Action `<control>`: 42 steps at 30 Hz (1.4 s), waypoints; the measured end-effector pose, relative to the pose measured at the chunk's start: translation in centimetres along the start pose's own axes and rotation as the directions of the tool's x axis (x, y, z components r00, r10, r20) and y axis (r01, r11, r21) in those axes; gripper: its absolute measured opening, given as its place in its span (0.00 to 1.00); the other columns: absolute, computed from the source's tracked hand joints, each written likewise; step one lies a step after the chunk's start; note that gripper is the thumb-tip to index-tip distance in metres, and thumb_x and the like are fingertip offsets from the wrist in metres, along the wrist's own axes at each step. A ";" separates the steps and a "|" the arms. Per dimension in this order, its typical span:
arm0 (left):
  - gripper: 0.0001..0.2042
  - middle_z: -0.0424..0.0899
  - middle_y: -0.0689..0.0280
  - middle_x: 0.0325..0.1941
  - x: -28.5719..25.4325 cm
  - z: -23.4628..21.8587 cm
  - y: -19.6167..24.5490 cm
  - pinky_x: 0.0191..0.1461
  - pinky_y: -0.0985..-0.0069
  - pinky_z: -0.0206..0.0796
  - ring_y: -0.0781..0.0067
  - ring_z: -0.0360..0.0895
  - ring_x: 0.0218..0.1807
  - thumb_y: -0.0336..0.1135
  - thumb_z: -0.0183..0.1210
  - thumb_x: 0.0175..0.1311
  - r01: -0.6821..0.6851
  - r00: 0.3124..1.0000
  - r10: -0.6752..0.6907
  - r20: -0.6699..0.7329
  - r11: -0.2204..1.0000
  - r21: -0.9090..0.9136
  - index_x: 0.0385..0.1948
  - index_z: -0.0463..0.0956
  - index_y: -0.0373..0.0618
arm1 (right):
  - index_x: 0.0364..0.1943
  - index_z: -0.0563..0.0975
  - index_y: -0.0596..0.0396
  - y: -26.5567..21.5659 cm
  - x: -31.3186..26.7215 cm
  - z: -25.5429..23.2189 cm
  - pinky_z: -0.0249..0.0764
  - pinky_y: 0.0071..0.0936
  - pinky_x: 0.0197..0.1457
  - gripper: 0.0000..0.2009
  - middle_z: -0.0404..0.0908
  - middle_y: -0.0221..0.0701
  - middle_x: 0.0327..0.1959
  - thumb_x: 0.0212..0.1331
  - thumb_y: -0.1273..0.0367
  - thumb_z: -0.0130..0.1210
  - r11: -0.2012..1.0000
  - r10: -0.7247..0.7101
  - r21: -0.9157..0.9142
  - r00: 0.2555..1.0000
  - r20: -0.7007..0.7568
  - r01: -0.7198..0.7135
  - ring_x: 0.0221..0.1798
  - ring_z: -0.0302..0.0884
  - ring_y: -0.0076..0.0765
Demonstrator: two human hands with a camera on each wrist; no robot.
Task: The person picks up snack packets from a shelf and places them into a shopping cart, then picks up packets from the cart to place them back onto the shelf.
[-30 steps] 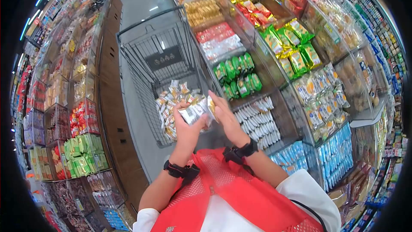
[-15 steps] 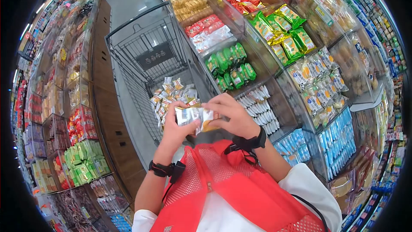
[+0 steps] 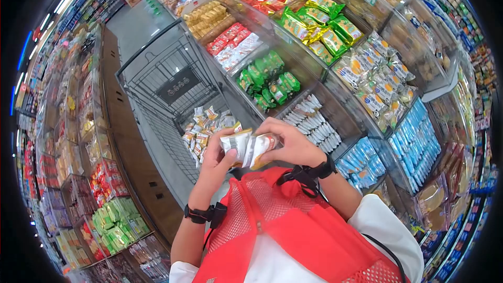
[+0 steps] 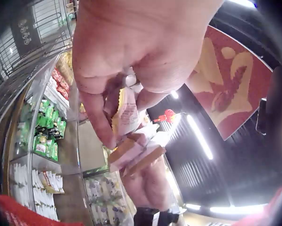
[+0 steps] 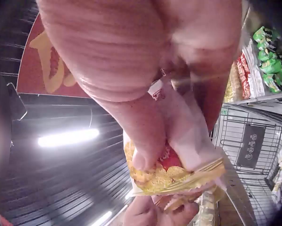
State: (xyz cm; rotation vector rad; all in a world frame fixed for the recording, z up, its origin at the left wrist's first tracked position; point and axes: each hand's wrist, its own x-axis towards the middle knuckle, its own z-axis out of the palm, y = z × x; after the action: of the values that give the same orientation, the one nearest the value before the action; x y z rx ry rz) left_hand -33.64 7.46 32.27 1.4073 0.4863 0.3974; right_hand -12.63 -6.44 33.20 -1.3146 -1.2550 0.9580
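Observation:
In the head view, both hands meet in front of the red vest, over the near end of a shopping cart (image 3: 178,86). My left hand (image 3: 211,158) grips white snack packets (image 3: 236,144), its thumb across the front. Close beside them, my right hand (image 3: 293,147) holds another white-and-yellow packet (image 3: 263,149) between thumb and fingers. The right wrist view shows that packet's printed yellow face (image 5: 167,174) under the thumb. In the left wrist view a packet with a yellow crimped edge (image 4: 128,110) sits between the left thumb and fingers. Similar packets (image 3: 204,128) lie piled in the cart.
Clear-walled bins line the right side: green packets (image 3: 267,78), slim white packets (image 3: 312,123) and light-blue packets (image 3: 361,162). Another bin shelf with green packs (image 3: 118,222) stands at the left, beyond a brown wooden side (image 3: 133,141). Grey floor (image 3: 136,23) runs ahead.
The right hand has gone from straighter fingers beside the packets to curling round one. The packets have turned and stand slightly apart. The head view has shifted, moving the shelves and cart leftward.

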 end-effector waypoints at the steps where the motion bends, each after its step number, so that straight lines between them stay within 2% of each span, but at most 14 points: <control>1: 0.28 0.73 0.57 0.60 -0.2 0.6 0.8 0.49 0.71 0.80 0.69 0.78 0.56 0.24 0.55 0.67 0.023 1.000 -0.023 0.010 0.999 0.037 0.68 0.58 0.45 | 0.54 0.77 0.55 -0.3 0.0 0.2 0.68 0.29 0.59 0.28 0.72 0.33 0.50 0.44 0.73 0.74 0.997 -0.043 -0.062 0.999 -0.022 0.042 0.55 0.72 0.34; 3: 0.31 0.74 0.57 0.59 -0.1 1.5 1.4 0.47 0.73 0.80 0.69 0.80 0.54 0.22 0.57 0.65 0.045 0.999 -0.044 -0.025 0.996 0.071 0.69 0.56 0.45 | 0.54 0.77 0.55 -0.5 -0.1 0.8 0.69 0.30 0.59 0.29 0.70 0.34 0.52 0.43 0.73 0.74 0.976 -0.127 -0.187 0.990 -0.059 0.114 0.58 0.70 0.39; 6: 0.33 0.77 0.57 0.55 0.6 2.8 2.1 0.42 0.78 0.80 0.70 0.83 0.47 0.19 0.59 0.63 0.034 0.983 -0.030 -0.180 0.999 0.014 0.70 0.55 0.45 | 0.60 0.75 0.50 -0.4 -0.5 1.6 0.66 0.33 0.65 0.34 0.67 0.36 0.55 0.43 0.73 0.74 0.983 -0.085 -0.175 0.988 -0.130 0.061 0.61 0.67 0.42; 9: 0.34 0.77 0.58 0.54 1.1 2.2 1.3 0.46 0.76 0.79 0.71 0.82 0.48 0.19 0.60 0.63 0.183 0.971 -0.166 -0.171 0.980 0.085 0.70 0.54 0.45 | 0.65 0.72 0.47 0.5 -0.9 1.9 0.65 0.35 0.67 0.40 0.66 0.37 0.56 0.41 0.73 0.74 0.987 -0.048 -0.162 0.983 -0.175 0.020 0.62 0.67 0.45; 12: 0.35 0.75 0.57 0.57 1.6 0.3 -2.4 0.54 0.73 0.76 0.69 0.80 0.54 0.21 0.62 0.61 0.162 0.986 -0.168 0.004 0.957 0.242 0.69 0.52 0.43 | 0.65 0.72 0.47 1.4 -1.5 1.2 0.65 0.36 0.68 0.39 0.66 0.38 0.58 0.41 0.74 0.74 0.988 -0.018 -0.157 0.983 -0.182 -0.011 0.63 0.67 0.45; 16: 0.42 0.68 0.55 0.65 1.1 2.8 -1.9 0.66 0.69 0.68 0.66 0.71 0.64 0.26 0.71 0.55 0.198 0.964 -0.216 0.153 0.972 0.123 0.69 0.49 0.42 | 0.65 0.72 0.48 2.6 -2.1 0.8 0.65 0.36 0.69 0.38 0.66 0.39 0.61 0.43 0.75 0.72 0.987 -0.009 -0.161 0.993 -0.119 -0.011 0.65 0.67 0.46; 20: 0.47 0.68 0.53 0.64 1.4 4.6 -2.6 0.65 0.68 0.69 0.65 0.73 0.62 0.25 0.74 0.49 0.156 0.965 -0.209 0.161 0.945 0.288 0.68 0.47 0.40 | 0.70 0.66 0.52 2.9 -2.4 0.8 0.62 0.36 0.72 0.40 0.61 0.44 0.68 0.48 0.75 0.69 0.993 -0.005 -0.118 0.996 -0.085 -0.005 0.71 0.61 0.50; 26: 0.41 0.73 0.52 0.58 3.2 5.4 -1.9 0.63 0.68 0.69 0.63 0.76 0.58 0.21 0.66 0.51 0.231 0.937 -0.304 0.173 0.909 0.346 0.66 0.48 0.40 | 0.76 0.54 0.52 4.4 -2.3 1.4 0.56 0.35 0.76 0.46 0.56 0.44 0.71 0.51 0.76 0.67 0.997 -0.054 -0.060 0.996 -0.074 0.049 0.74 0.56 0.52; 29: 0.41 0.74 0.52 0.56 4.3 4.8 -1.7 0.63 0.69 0.69 0.61 0.76 0.59 0.20 0.64 0.51 0.029 0.926 -0.211 0.314 0.867 0.497 0.67 0.47 0.41 | 0.74 0.55 0.53 3.6 -2.4 -0.4 0.67 0.34 0.69 0.45 0.60 0.41 0.67 0.50 0.76 0.68 0.978 -0.047 -0.205 0.998 -0.049 0.036 0.69 0.64 0.49; 33: 0.44 0.69 0.54 0.63 4.6 4.8 -2.2 0.64 0.71 0.67 0.66 0.72 0.63 0.18 0.64 0.51 0.124 0.964 -0.182 0.197 0.954 0.274 0.70 0.45 0.45 | 0.66 0.68 0.54 4.4 -2.3 -0.8 0.71 0.35 0.60 0.37 0.72 0.39 0.54 0.48 0.71 0.71 0.966 -0.042 -0.259 0.993 -0.113 0.011 0.57 0.73 0.49; 34: 0.45 0.67 0.56 0.66 4.9 4.9 -1.7 0.67 0.69 0.66 0.66 0.71 0.65 0.19 0.69 0.50 0.146 0.976 -0.179 0.122 0.960 0.239 0.69 0.49 0.43 | 0.62 0.71 0.56 3.7 -2.2 -1.0 0.71 0.34 0.60 0.34 0.73 0.37 0.51 0.47 0.71 0.72 0.982 -0.009 -0.188 0.986 -0.164 -0.023 0.55 0.74 0.45; 37: 0.41 0.65 0.54 0.69 5.6 3.1 -1.9 0.68 0.68 0.68 0.62 0.71 0.67 0.22 0.72 0.50 0.158 0.942 -0.208 0.263 0.967 0.198 0.68 0.57 0.42 | 0.62 0.72 0.56 4.5 -2.3 -2.0 0.71 0.34 0.59 0.33 0.73 0.34 0.50 0.48 0.71 0.72 0.999 -0.031 -0.035 0.970 -0.242 0.023 0.55 0.74 0.39; 38: 0.43 0.64 0.58 0.70 5.4 3.0 -1.8 0.69 0.66 0.68 0.61 0.69 0.69 0.24 0.74 0.48 0.172 0.948 -0.181 0.263 0.984 0.056 0.69 0.60 0.43 | 0.62 0.72 0.59 4.6 -2.4 -2.3 0.69 0.32 0.65 0.31 0.73 0.32 0.54 0.52 0.73 0.70 0.998 0.052 0.047 0.975 -0.218 -0.043 0.60 0.72 0.30; 42: 0.44 0.65 0.59 0.70 5.1 2.7 -1.7 0.69 0.63 0.69 0.61 0.68 0.70 0.24 0.72 0.52 0.268 0.943 -0.218 0.252 0.946 -0.183 0.72 0.56 0.46 | 0.66 0.68 0.59 4.1 -2.1 -2.2 0.70 0.29 0.65 0.29 0.75 0.29 0.58 0.60 0.72 0.65 0.893 0.178 0.441 0.972 -0.151 -0.095 0.61 0.71 0.24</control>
State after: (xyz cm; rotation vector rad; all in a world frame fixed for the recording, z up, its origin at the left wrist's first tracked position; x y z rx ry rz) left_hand -27.91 7.74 30.37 1.1484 0.4098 0.0798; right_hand -10.12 -8.51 29.29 -1.1179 -0.7532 1.1089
